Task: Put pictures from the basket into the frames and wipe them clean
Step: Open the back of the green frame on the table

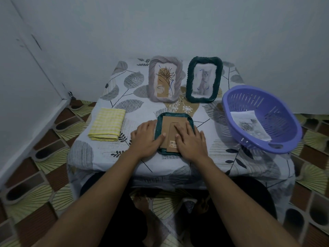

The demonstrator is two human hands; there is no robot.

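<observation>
Face-down frame point(175, 116) — front hidden, label unreadable

a small table point(124, 97) stands against a plain pale blue-grey wall point(160, 24), draped in a white cloth printed with grey, black and mustard leaves. a second wall point(23, 77) meets it on the left, with a pale skirting along its base. the floor point(53, 157) is tiled in brown, black and yellow-green fan patterns. the light is dim and cool
</observation>
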